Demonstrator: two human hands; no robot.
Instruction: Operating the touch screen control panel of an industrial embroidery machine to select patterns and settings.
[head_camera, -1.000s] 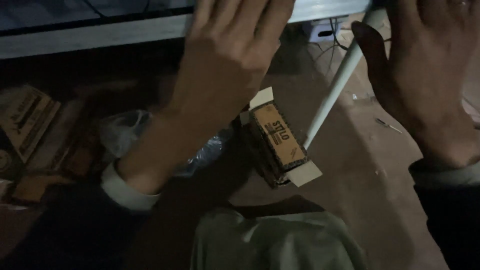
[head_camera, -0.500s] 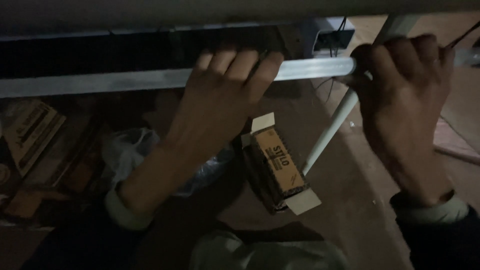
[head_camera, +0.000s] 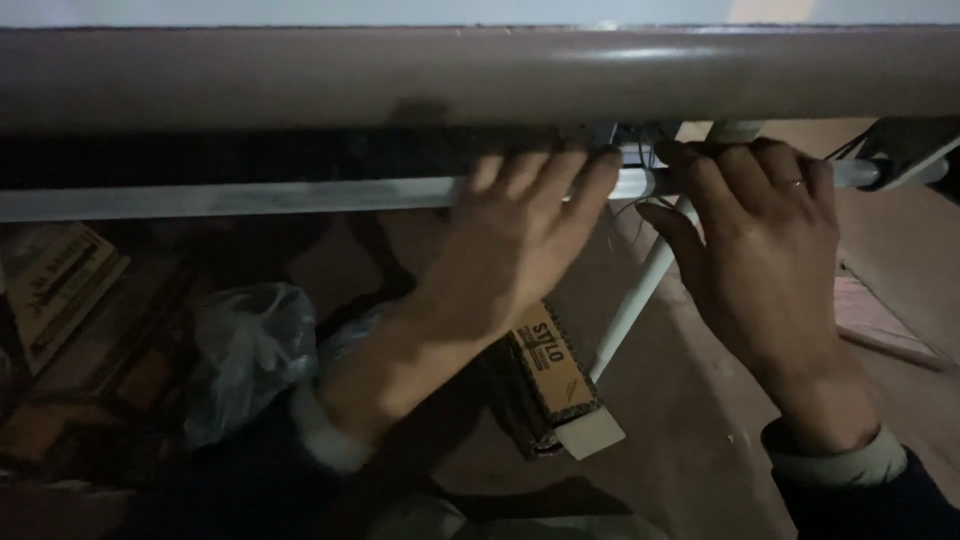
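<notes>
The left hand (head_camera: 515, 240) reaches up to a pale horizontal bar (head_camera: 230, 197), its fingers laid together over the bar's top, not closed round it. Just beside it, the right hand (head_camera: 755, 245) rests on the same bar, fingers slightly spread and curled over. Above both hands runs the thick brown edge of a counter (head_camera: 400, 75). Below the left wrist, on the floor (head_camera: 690, 440), lies a long cardboard box (head_camera: 555, 375); a crumpled plastic bag (head_camera: 245, 350) sits farther left.
</notes>
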